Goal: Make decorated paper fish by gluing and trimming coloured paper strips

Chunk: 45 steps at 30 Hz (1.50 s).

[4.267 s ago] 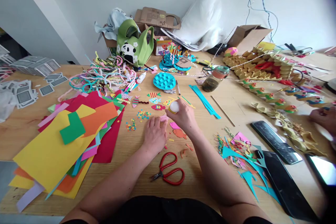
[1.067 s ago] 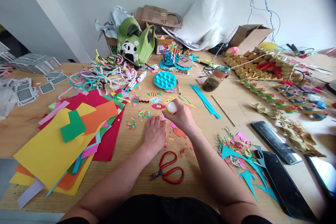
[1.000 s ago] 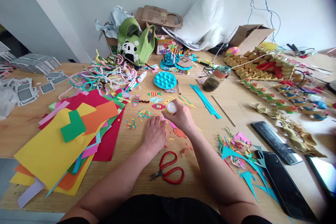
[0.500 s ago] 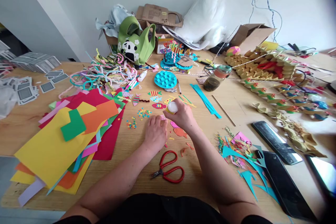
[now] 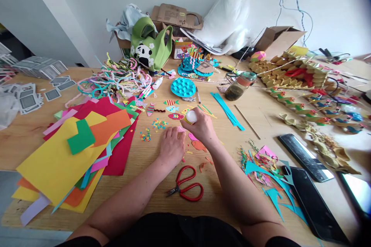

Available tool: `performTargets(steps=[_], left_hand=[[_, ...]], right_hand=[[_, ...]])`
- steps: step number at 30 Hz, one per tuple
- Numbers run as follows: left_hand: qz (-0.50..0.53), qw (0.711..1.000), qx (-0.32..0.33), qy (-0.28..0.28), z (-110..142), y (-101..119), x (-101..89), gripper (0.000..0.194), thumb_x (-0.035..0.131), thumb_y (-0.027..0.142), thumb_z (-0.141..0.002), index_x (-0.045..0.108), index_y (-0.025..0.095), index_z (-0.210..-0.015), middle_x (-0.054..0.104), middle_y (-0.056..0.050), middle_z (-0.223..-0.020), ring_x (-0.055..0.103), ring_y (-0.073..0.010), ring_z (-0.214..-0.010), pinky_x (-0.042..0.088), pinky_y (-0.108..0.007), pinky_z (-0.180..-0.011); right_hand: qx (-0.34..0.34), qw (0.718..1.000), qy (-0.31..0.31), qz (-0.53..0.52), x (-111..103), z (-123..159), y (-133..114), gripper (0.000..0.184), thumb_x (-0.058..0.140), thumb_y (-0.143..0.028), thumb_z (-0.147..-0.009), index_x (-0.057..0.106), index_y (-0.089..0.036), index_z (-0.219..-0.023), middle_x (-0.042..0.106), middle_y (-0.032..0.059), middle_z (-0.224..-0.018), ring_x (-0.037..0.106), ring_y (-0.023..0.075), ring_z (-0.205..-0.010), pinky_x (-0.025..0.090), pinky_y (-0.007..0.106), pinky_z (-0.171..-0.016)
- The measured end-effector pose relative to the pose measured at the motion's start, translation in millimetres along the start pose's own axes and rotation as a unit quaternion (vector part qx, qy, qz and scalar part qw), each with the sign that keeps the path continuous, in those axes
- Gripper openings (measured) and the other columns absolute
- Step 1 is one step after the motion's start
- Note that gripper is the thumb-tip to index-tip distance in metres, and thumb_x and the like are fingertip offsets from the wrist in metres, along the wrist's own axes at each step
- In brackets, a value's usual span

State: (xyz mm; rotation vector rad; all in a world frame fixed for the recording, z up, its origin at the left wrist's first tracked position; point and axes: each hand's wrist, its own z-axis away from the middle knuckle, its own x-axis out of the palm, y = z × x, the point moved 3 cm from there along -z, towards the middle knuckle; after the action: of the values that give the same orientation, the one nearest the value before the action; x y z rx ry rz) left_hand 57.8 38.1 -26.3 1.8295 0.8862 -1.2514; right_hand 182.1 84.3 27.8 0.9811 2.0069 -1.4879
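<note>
My right hand (image 5: 202, 126) is closed around a small bottle-like container (image 5: 191, 116) with a round white end facing up and a yellow side. Its lower end is hidden behind my fingers, close above a pink paper piece (image 5: 181, 129). My left hand (image 5: 173, 144) lies palm down on the table, its fingertips at that pink piece. Beneath my right wrist are a pink paper fish (image 5: 192, 137) and an orange paper fish (image 5: 198, 146). Patterned paper fish, including a red one (image 5: 175, 116), lie just beyond. Small paper dots (image 5: 159, 124) are heaped left of my hands.
Red-handled cutters (image 5: 187, 185) lie near me. Coloured paper sheets (image 5: 55, 162) are stacked at left, pipe cleaners (image 5: 116, 79) behind them. A blue scaled paper disc (image 5: 182, 87), a glass jar (image 5: 239, 87), paper scraps (image 5: 262, 158) and phones (image 5: 305, 158) stand or lie around.
The container in my right hand has shifted very slightly, its white end now a little further right and lower. My left hand stays in place.
</note>
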Motion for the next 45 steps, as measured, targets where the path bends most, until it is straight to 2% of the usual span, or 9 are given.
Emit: performTargets(steps=[9,19,25,31,40,45], left_hand=[[0.006,1.0,0.001,0.004,0.4,0.0,0.3,0.035,0.05,0.017,-0.082,0.057,0.02,-0.116,0.052,-0.012,-0.122,0.043,-0.0275,-0.118,0.034,-0.046,-0.102],[0.0,1.0,0.0,0.002,0.1,0.3,-0.2,0.038,0.051,0.016,-0.081,0.056,0.02,-0.118,0.052,-0.012,-0.123,0.042,-0.028,-0.119,0.034,-0.046,-0.102],[0.004,1.0,-0.001,0.002,0.3,0.5,-0.9,0.036,0.051,0.017,-0.081,0.057,0.02,-0.117,0.053,-0.012,-0.122,0.043,-0.0282,-0.118,0.035,-0.046,-0.101],[0.011,1.0,-0.005,-0.001,0.2,0.1,-0.7,0.037,0.051,0.017,-0.081,0.056,0.02,-0.117,0.052,-0.013,-0.123,0.041,-0.0284,-0.12,0.034,-0.047,-0.102],[0.007,1.0,-0.004,0.003,0.5,0.0,-1.1,0.037,0.05,0.017,-0.082,0.056,0.019,-0.118,0.052,-0.012,-0.123,0.042,-0.0285,-0.119,0.034,-0.046,-0.102],[0.01,1.0,0.0,0.0,0.6,-0.2,-1.0,0.038,0.05,0.017,-0.081,0.055,0.02,-0.119,0.052,-0.012,-0.123,0.042,-0.0278,-0.119,0.034,-0.047,-0.103]], right_hand=[[0.003,1.0,0.007,-0.001,3.9,-0.5,2.7,0.029,0.063,-0.045,-0.069,0.045,-0.023,-0.075,0.061,0.001,-0.07,0.056,0.0181,-0.063,0.038,0.027,-0.057],[0.001,1.0,-0.026,0.004,0.9,-0.5,-0.5,0.027,0.063,-0.042,-0.068,0.046,-0.023,-0.077,0.061,0.0004,-0.071,0.056,0.0175,-0.061,0.036,0.026,-0.054],[0.008,1.0,-0.009,0.004,2.0,-0.6,0.9,0.027,0.063,-0.044,-0.069,0.046,-0.024,-0.076,0.061,0.0008,-0.071,0.057,0.0183,-0.062,0.037,0.027,-0.056],[-0.001,1.0,-0.03,0.0,3.0,-0.3,0.9,0.027,0.064,-0.043,-0.068,0.046,-0.024,-0.077,0.061,0.0003,-0.07,0.056,0.0178,-0.06,0.036,0.026,-0.054],[0.004,1.0,-0.021,-0.001,0.9,-1.0,1.8,0.027,0.064,-0.042,-0.067,0.046,-0.023,-0.076,0.06,-0.0003,-0.069,0.056,0.017,-0.06,0.036,0.026,-0.054],[0.012,0.999,0.007,0.034,-5.6,-3.5,4.8,0.026,0.06,-0.044,-0.067,0.046,-0.023,-0.072,0.057,-0.0013,-0.064,0.053,0.0161,-0.058,0.035,0.025,-0.053]])
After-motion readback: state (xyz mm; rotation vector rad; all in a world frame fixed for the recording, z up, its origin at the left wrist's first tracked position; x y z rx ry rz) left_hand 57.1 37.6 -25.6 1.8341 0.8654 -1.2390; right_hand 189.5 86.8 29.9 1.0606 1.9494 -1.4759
